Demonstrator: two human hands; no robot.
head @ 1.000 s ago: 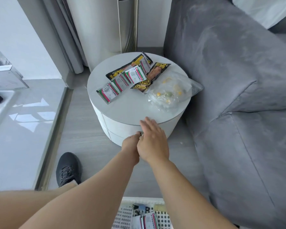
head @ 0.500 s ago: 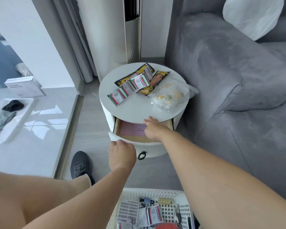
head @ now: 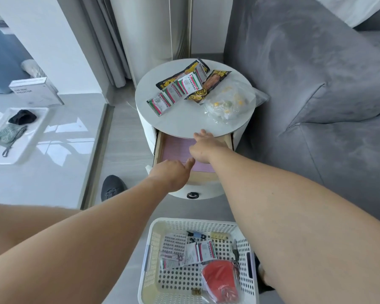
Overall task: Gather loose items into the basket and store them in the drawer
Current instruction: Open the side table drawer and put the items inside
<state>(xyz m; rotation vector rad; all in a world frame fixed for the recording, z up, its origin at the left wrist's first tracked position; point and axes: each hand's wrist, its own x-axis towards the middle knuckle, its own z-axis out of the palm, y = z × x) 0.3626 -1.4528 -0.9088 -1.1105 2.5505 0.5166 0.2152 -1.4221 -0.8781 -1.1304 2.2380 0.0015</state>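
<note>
While the drawer (head: 180, 156) of the round white side table (head: 193, 128) stands pulled out toward the camera, both hands reach over it. The left hand (head: 170, 174) lies at the drawer's front edge with its fingers stretched forward and relaxed, gripping nothing, a fingertip close to the right wrist. The right hand (head: 203, 145) extends deeper, its straight fingers pointing toward the rim of the table's surface above the drawer opening; it also holds nothing. A pinkish sheet (head: 178, 150) lines the drawer's bottom, and a dark ring pull (head: 192, 195) hangs on the curved white drawer front.

On the surface lie several loose items: a fan of small white sachets with red and green stripes (head: 176, 93), two black and yellow snack packets (head: 208, 86) partly under them, and a clear plastic bag (head: 230, 104) with yellow and green pieces inside, near the right edge.

The white perforated basket (head: 154, 260) sits on the floor nearest the camera, between the forearms. It contains more sachets, a printed flat pack, a red object in clear wrap (head: 221, 279) and some small dark bits I cannot identify.

A grey sofa (head: 316, 84) fills the right side, touching or just beside the table. To the left, a dark shoe (head: 112, 187) rests on the floor, and a white tray (head: 40, 137) with dark and greenish cloth items lies on a glossy platform beside a white box (head: 34, 91).
</note>
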